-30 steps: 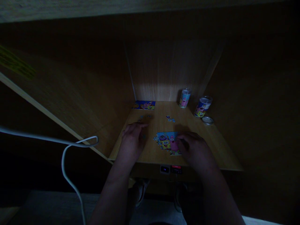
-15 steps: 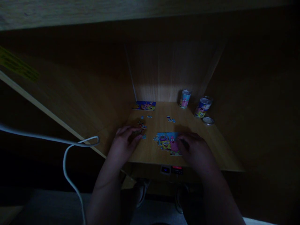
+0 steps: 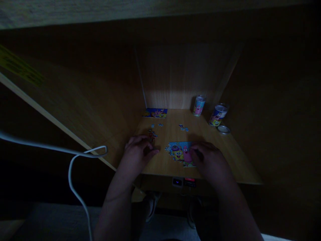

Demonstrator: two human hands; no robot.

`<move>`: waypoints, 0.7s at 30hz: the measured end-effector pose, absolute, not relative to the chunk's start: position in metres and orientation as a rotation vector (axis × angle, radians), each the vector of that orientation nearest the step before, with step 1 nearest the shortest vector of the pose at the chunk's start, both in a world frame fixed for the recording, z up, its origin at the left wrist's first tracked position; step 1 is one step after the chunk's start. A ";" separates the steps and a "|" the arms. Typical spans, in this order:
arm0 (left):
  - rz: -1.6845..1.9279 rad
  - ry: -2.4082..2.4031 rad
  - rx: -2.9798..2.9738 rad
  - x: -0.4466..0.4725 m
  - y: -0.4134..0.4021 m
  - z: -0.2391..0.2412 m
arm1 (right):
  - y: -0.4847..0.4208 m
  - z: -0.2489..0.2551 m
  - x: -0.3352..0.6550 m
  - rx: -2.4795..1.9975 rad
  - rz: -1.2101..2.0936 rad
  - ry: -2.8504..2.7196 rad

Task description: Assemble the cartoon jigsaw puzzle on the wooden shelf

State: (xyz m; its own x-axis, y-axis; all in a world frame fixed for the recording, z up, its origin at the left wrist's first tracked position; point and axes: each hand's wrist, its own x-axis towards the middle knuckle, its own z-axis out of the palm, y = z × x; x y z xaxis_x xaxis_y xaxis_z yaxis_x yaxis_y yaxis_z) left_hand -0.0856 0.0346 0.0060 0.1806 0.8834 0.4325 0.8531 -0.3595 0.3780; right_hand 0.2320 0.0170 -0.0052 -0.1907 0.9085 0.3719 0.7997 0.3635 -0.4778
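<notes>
- Puzzle (image 3: pixel 182 152), partly joined, ragged at eight o'clock, sits between left hand (image 3: pixel 137 151) (nine o'clock) and right hand (image 3: pixel 209 159) (three).
- Loose pieces (image 3: pixel 152 135), not joined: ten and twelve o'clock.
- Both hands curled; can't tell if pinching.

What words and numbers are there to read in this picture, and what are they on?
None that I can read for sure.
Yellow strip on the left: dark marks, too dim and blurred to read.
Little device under the shelf edge: glowing blue marks, too small to read.
Blue-and-pink can and dark-blue can: cartoon pictures, any words too small.
Partly joined puzzle: cartoon pictures, no words I can make out.
</notes>
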 end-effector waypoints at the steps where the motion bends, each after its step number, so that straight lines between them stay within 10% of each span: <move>1: 0.936 1.750 2.373 -0.085 0.034 0.007 | 0.017 -0.005 0.232 -1.473 0.232 -2.029; 21: 0.913 1.769 2.401 -0.079 0.028 0.011 | 0.017 -0.005 0.232 -1.476 0.244 -2.029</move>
State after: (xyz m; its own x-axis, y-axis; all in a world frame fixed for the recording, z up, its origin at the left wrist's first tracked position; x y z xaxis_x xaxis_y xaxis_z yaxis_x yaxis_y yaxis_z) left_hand -0.0792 0.0283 0.0113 0.1856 0.8798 0.4377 0.8665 -0.3566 0.3493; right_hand 0.2317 0.0170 -0.0045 -0.1914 0.9108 0.3657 0.7984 0.3612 -0.4818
